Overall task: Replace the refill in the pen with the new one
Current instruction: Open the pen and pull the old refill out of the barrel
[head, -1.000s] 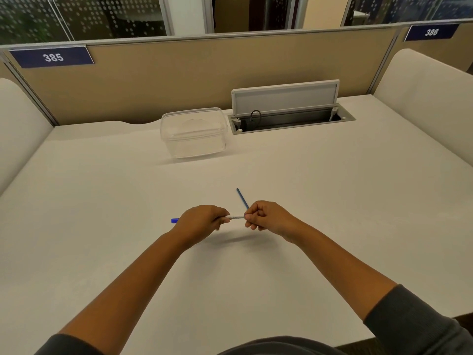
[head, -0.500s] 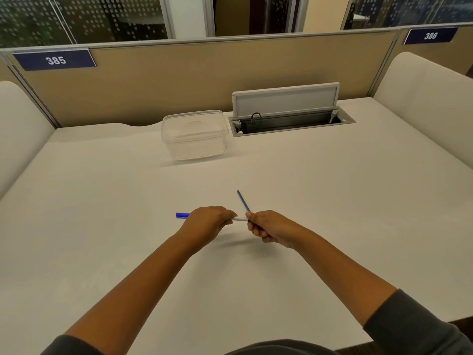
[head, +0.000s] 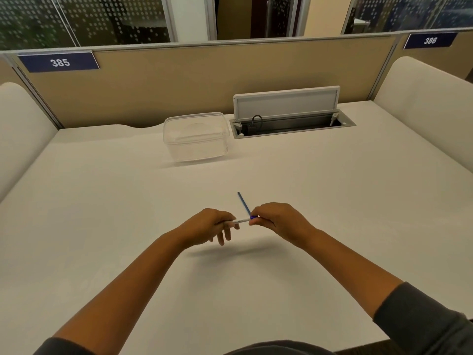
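Pinched between thumb and forefinger, the white pen barrel (head: 239, 221) lies crosswise in the left hand (head: 207, 225), whose other fingers hang loose below it. The right hand (head: 277, 220) is curled at the barrel's right end, where a small blue piece (head: 253, 217), a cap or end plug by the look of it, shows at its fingertips; it also holds a thin blue refill (head: 243, 203) that slants up and away from its knuckles. Both hands hover above the near middle of the desk (head: 332, 201), not resting on it. Whether the refill in view is the new one or the old cannot be told, nor whether the blue piece is seated or free. By my judgement the step in hand is work at the barrel's end, opening or closing it. The next move calls for a steady left-hand hold and a straight pull or push along the barrel's axis. A clear plastic container (head: 196, 136) stands toward the far edge, beside an open cable tray (head: 291, 124).
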